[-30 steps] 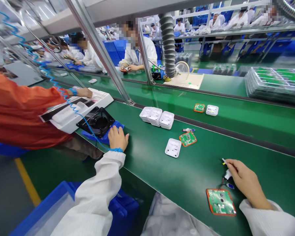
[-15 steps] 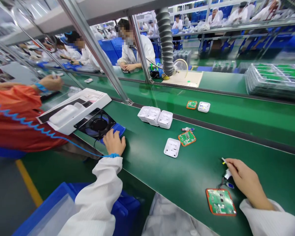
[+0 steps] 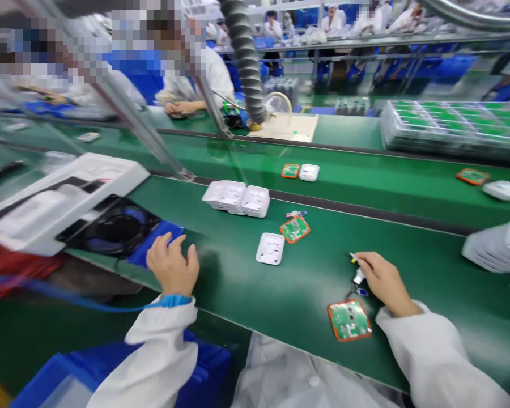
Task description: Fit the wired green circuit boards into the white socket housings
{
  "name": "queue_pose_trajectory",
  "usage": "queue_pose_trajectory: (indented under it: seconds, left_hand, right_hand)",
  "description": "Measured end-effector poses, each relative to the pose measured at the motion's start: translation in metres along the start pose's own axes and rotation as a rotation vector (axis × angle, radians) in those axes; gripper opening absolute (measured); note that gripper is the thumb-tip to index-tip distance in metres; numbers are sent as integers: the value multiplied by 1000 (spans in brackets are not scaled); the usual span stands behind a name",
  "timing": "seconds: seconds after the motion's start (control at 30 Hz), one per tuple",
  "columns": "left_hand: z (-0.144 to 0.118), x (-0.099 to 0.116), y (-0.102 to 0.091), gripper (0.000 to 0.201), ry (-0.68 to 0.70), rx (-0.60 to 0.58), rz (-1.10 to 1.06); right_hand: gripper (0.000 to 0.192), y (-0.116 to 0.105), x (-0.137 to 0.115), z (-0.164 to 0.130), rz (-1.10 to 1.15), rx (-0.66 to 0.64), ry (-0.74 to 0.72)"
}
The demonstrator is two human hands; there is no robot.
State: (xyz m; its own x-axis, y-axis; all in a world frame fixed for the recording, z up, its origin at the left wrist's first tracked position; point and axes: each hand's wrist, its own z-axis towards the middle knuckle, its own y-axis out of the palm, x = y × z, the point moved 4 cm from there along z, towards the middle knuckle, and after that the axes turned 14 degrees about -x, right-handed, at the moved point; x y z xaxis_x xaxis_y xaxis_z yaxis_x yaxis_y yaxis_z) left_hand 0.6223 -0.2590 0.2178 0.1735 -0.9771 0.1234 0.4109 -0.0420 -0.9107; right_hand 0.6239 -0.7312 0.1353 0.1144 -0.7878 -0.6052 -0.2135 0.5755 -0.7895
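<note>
My left hand (image 3: 172,265), a blue strap at its wrist, has its fingers spread and nothing in them, beside a blue pad (image 3: 155,241) next to a black fan (image 3: 117,226). Between thumb and fingers, my right hand (image 3: 382,279) pinches a small white strip with a yellow bit (image 3: 353,258). Under those fingers are a white part (image 3: 358,276) and a small blue-faced part (image 3: 361,292), with dark wires leading to a green circuit board (image 3: 350,320) edged in orange. Between the hands lie a white plastic shell (image 3: 271,249) and another orange-edged circuit board (image 3: 295,229).
Stacked white shells (image 3: 238,198) stand behind; more shells (image 3: 499,247) are at the right. A white tray (image 3: 123,173) lies left, below a metal post (image 3: 131,107). Boards and shells sit on the green belt (image 3: 386,184). Across it, a co-worker (image 3: 195,79) sits near a grey hose (image 3: 244,56).
The head view has turned right, bringing more shells into sight. My left hand has come off the blue pad, fingers spread. My right hand keeps its pinch near the board.
</note>
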Motion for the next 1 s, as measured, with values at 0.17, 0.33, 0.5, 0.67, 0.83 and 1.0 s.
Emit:
queue_pose_trajectory:
  seconds: [0.17, 0.33, 0.5, 0.67, 0.83, 1.0]
  left_hand:
    - [-51, 127, -8, 22, 380, -164, -332]
    - [-95, 233, 9, 18, 656, -510, -545]
    - [-102, 291, 23, 20, 789, -677, -497]
    - [-110, 340, 34, 18, 1010, -730, -217]
    - [-114, 349, 42, 15, 1006, -757, -183]
    - [-100, 310, 46, 10, 566, -912, -974]
  right_hand:
    - [24, -5, -3, -2, 173, 72, 36]
    - [17, -8, -2, -8, 454, 121, 59]
    - [18, -13, -8, 1, 442, 86, 7]
    - [21, -17, -11, 8, 422, 75, -18]
    - [22, -17, -9, 3, 449, 103, -22]
    - [22, -17, -5, -4, 528, 126, -42]
